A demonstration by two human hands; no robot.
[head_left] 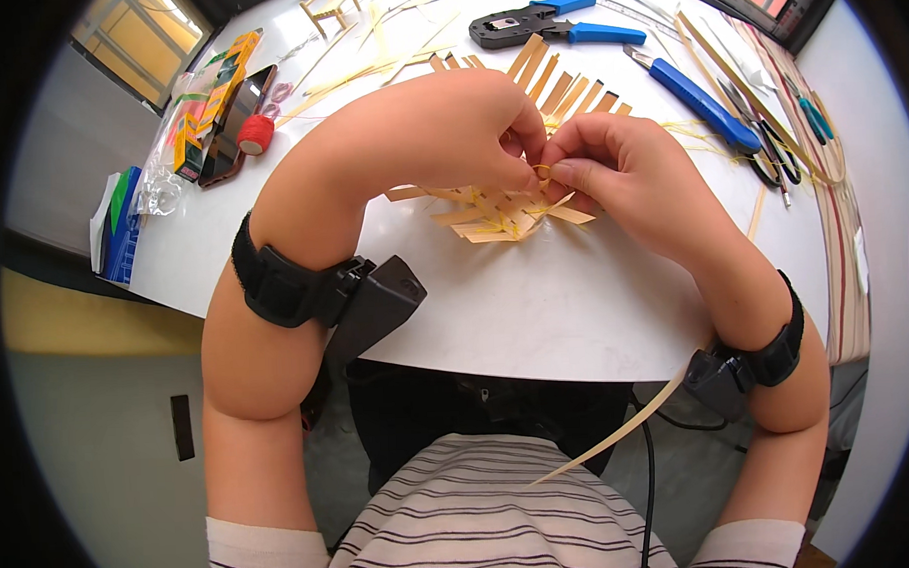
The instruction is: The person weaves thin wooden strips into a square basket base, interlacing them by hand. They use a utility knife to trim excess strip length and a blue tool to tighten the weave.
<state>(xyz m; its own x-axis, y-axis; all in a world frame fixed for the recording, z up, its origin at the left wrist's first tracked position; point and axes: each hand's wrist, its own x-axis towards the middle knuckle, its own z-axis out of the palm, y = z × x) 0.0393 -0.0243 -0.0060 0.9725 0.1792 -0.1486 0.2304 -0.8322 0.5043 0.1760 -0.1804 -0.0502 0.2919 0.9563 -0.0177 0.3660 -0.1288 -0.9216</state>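
A woven piece of flat bamboo strips [502, 217] lies on the white table, its loose strip ends fanning out beyond my hands and toward me. Over its left part arches my left hand [479, 133], wrist bent, with thumb and fingers pinched together. My right hand [626, 168] comes in from the right, its thumb and forefinger closed on a thin yellow strand [543, 169]. This strand makes a small loop between both sets of fingertips, which almost touch. My hands hide the middle of the weave.
Farther back lie a blue-handled crimping tool [516, 26], a blue utility knife [704, 105] and scissors [770, 153]. A red thread spool [256, 135] and a phone [234, 131] are at left. One loose bamboo strip [620, 433] hangs by the near table edge. Each forearm wears a black strapped device.
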